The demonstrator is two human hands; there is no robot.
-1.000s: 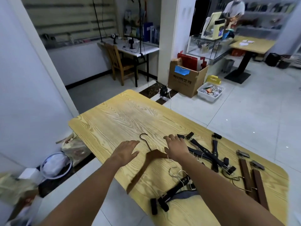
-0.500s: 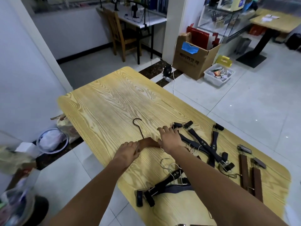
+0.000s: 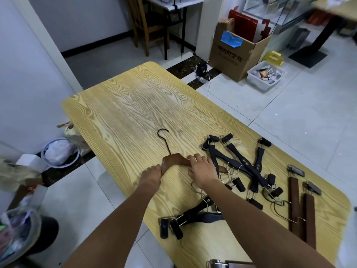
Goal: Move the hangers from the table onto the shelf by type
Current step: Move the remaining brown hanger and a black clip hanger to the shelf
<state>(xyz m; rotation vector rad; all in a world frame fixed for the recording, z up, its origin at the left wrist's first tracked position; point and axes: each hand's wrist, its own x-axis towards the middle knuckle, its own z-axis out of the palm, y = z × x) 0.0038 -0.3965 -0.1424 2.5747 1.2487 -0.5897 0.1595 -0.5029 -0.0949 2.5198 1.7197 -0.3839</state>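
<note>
A brown wooden coat hanger (image 3: 174,160) with a black hook lies on the light wooden table (image 3: 135,105). My left hand (image 3: 151,176) grips its left arm near the table's near edge. My right hand (image 3: 201,171) lies over its right arm, fingers curled onto the wood. Right of that hand is a heap of black clip hangers (image 3: 239,163). More black clip hangers (image 3: 190,217) lie under my right forearm. Brown flat clamp hangers (image 3: 300,206) lie at the table's right end. No shelf is in view.
Left of the table on the floor stand a white basin (image 3: 59,151) and bags. Beyond the table are a cardboard box (image 3: 235,51), a white bin of small items (image 3: 265,75), a wooden chair (image 3: 148,26) and a desk.
Both hands moved from hovering over the brown hanger to closing on its two arms. The camera tilted down and closer to the table.
</note>
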